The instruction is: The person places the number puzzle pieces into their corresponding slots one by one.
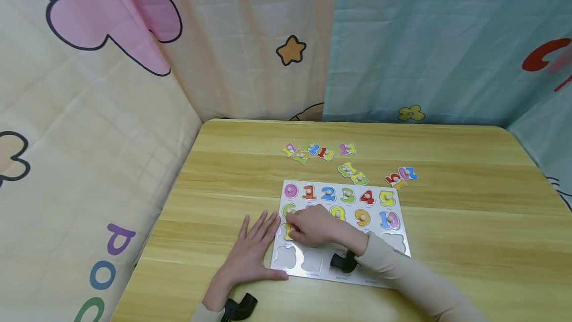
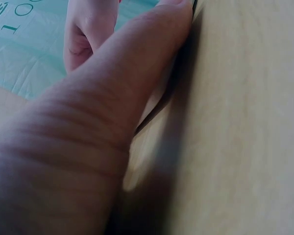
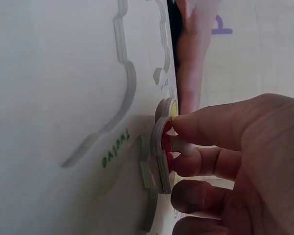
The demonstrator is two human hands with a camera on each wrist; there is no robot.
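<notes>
A white number puzzle board lies on the table. Knobbed number pieces fill its upper part, such as the blue 2 and the yellow 5; bare recesses show lower down. My right hand reaches over the board's left part and hides some of it. Its thumb and fingers pinch the white knob of a red and yellow number piece, which stands at the recess labelled Eleven, beside the word Twelve. My left hand rests at the board's left edge, fingers straight and spread, thumb by the lower corner.
Loose number pieces lie behind the board: a cluster at the back, a pink and yellow piece, two green and yellow ones at the board's top edge, and others to the right. Curtains hang beyond the wooden table.
</notes>
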